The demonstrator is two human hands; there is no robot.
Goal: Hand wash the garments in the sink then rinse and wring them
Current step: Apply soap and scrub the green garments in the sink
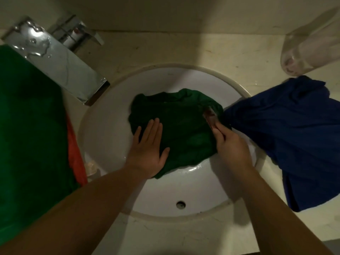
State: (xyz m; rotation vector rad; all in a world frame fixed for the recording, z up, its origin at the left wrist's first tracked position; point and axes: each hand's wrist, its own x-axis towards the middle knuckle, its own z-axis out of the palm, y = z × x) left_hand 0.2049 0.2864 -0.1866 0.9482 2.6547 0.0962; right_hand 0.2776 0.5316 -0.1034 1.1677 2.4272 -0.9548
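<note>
White sink (103, 126) is set in dim beige stone counter (184, 48). Green garment (180, 122) is bunched in sink, pressed by flat left hand (149, 151); small packet (209, 116) is pinched by right hand (230, 144).

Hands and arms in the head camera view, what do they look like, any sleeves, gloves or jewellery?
Both the left hand and right hand are bare: no gloves, and no rings, watch or bracelet show. The forearms are uncovered down to the frame's lower edge, so no sleeve is visible.

Clear jar (309, 46), perhaps plastic, lies on counter (184, 50).
</note>
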